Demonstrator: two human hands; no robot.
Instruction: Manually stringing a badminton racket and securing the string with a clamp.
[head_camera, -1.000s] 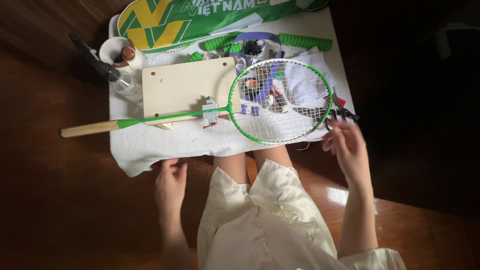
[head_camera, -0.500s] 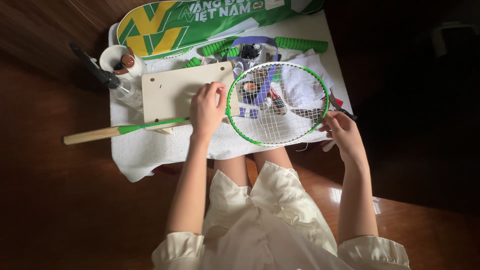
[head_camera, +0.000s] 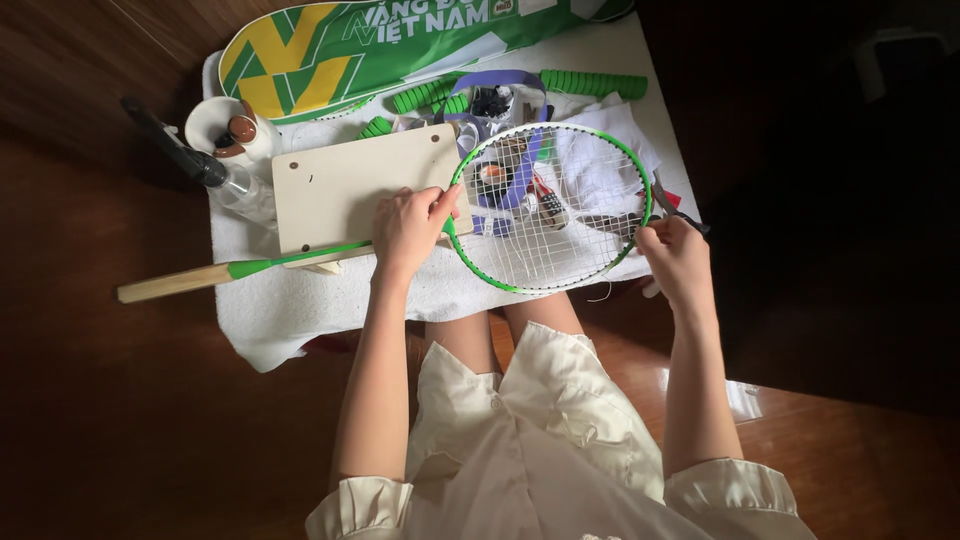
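A badminton racket with a green frame and white strings (head_camera: 560, 245) lies across a white towel (head_camera: 290, 310), its wooden handle (head_camera: 170, 284) pointing left. My left hand (head_camera: 408, 228) grips the racket where the shaft meets the head, at the left rim. My right hand (head_camera: 676, 262) is at the head's right rim and holds a small dark pair of pliers (head_camera: 672, 205) against the frame. Under the strings lie small tools and purple tape, partly hidden.
A pale wooden board (head_camera: 345, 185) lies under the shaft. A green and yellow racket bag (head_camera: 330, 55), green grip rolls (head_camera: 590, 82), a white cup (head_camera: 225, 128) and a black-topped bottle (head_camera: 195, 165) crowd the back. Dark wooden floor surrounds the low table.
My left hand rose from my lap and took hold of the racket at its throat. The right hand with the pliers moved up to the head's right rim.
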